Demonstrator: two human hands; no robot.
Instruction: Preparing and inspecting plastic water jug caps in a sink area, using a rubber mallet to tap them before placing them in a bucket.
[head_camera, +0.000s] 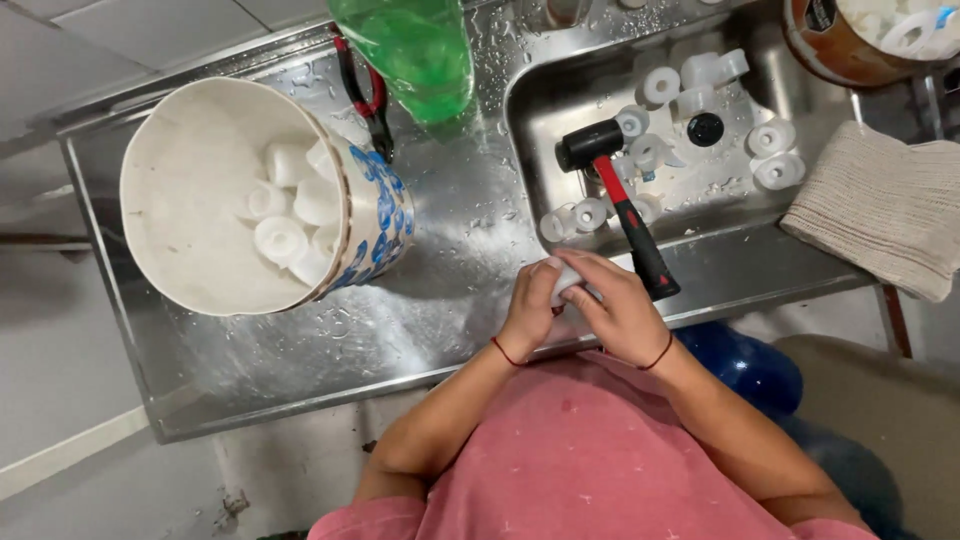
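White bucket (215, 195) with blue pattern, green bottle (415, 50), red-black mallet (620, 195), pink shirt (590, 450)

Wet steel counter (300, 350) (sink inset): white bucket (190, 200), green bottle (420, 50), pliers (368, 105), folded cloth (880, 205).

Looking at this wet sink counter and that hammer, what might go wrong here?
1. The steel counter is covered in water drops, and both hands, left and right, grip one small white ring right at its front edge. It may slip and drop to the floor.
2. The hammer lies propped on the sink rim, handle pointing at the hands. A bump might send it sliding.
3. The bucket of rings lies tipped, so it might roll or spill.
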